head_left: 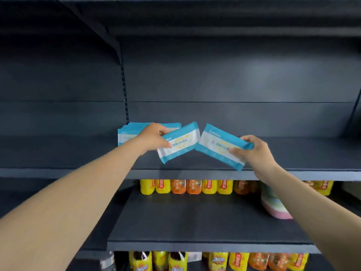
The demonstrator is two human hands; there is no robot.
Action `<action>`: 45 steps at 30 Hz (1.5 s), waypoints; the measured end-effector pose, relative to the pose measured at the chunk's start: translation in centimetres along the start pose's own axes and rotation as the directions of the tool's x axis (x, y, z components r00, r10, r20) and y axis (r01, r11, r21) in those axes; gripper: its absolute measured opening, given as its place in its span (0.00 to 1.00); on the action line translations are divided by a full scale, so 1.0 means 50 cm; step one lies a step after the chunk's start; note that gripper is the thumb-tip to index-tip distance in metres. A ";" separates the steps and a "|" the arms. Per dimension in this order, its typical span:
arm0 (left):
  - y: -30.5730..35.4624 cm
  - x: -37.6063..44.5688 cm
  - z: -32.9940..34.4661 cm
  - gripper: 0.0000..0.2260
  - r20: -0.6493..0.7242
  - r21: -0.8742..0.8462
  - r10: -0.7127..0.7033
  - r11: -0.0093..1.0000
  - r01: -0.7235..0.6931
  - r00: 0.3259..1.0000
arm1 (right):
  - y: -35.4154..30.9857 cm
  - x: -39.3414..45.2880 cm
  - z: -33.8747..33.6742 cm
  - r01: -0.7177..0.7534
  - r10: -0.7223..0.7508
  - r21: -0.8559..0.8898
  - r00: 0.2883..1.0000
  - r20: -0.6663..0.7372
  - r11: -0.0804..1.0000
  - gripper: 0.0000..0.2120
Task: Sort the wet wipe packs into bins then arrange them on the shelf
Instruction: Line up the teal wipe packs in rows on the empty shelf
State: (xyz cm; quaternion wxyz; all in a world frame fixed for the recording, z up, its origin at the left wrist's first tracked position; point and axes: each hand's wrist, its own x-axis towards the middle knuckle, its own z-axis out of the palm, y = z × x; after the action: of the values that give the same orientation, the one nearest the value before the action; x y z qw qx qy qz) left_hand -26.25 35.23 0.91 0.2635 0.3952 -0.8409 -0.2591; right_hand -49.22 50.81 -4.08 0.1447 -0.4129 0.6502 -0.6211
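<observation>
Both arms reach up to a dark grey shelf (293, 153). My left hand (154, 136) pinches the left end of a blue-and-white wet wipe pack (181, 142), tilted up to the right above the shelf. My right hand (254, 151) grips the right end of a second blue-and-white pack (216, 145), tilted down to the right. The two packs almost meet at their inner corners. Behind my left hand, a row of several like packs (127, 133) stands upright against the shelf's back, partly hidden by the hand.
The shelf stretches to the right of the packs. Below it, a deeper shelf (195, 222) carries yellow and orange bottles (185, 186) along the back and a pastel striped object (273, 204) at the right. More yellow packages (224, 261) stand on the lowest level.
</observation>
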 end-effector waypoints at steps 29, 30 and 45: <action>-0.299 0.672 0.082 0.12 0.085 0.483 0.036 0.873 -0.072 0.996 | 0.235 0.415 0.199 0.011 0.008 -0.211 0.996 0.087 0.977 0.12; -0.302 0.673 0.081 0.10 0.087 0.488 0.056 0.868 -0.091 0.995 | 0.234 0.419 0.208 0.013 0.005 -0.220 0.997 0.079 0.975 0.12; -0.285 0.647 0.033 0.24 0.312 0.493 0.112 0.829 -0.262 0.943 | 0.235 0.556 0.532 0.161 -0.128 -0.342 0.985 0.117 0.926 0.16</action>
State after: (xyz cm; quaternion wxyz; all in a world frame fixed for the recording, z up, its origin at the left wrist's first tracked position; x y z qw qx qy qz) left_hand -37.53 1.79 -1.77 0.0518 0.3281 -0.9423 -0.0420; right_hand -51.92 11.25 -10.91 0.0527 -0.5074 0.7107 -0.4845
